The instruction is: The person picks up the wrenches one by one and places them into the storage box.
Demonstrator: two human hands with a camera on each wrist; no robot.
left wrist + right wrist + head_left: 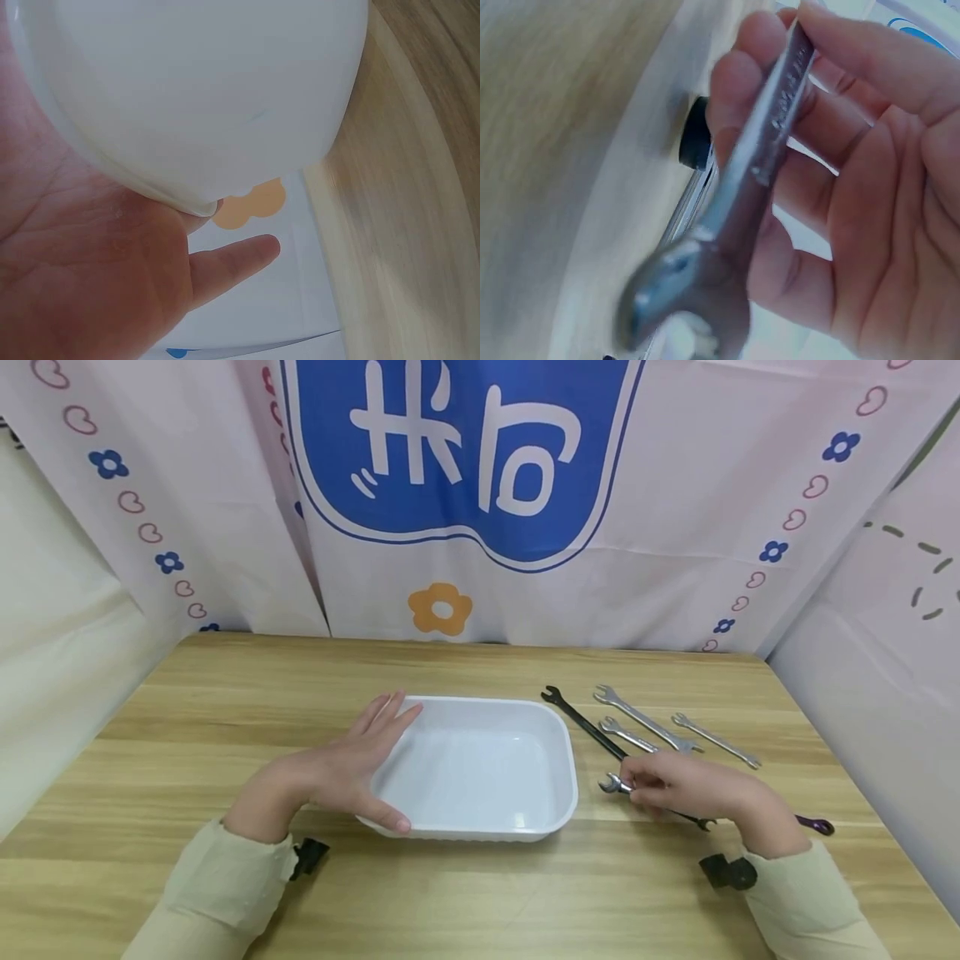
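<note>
A white rectangular tray [480, 837] stands mid-table. My left hand [352, 772] lies along its left side, fingers spread over the far left corner and thumb at the near rim. In the left wrist view the palm rests against the tray's rim [112, 180]. My right hand [686, 789], right of the tray, pinches a silver open-end wrench [750, 165] between thumb and fingers. One open jaw end of it pokes out toward the tray in the head view. Beneath that hand runs a long black wrench [588, 727], partly hidden.
Beyond the right hand lie a large silver wrench [645, 720], a shorter silver wrench [630, 735] and a thin silver wrench [716, 739]. A dark purple wrench end [816, 825] shows past the right wrist. A printed cloth [675, 585] hangs behind the wooden table [247, 693].
</note>
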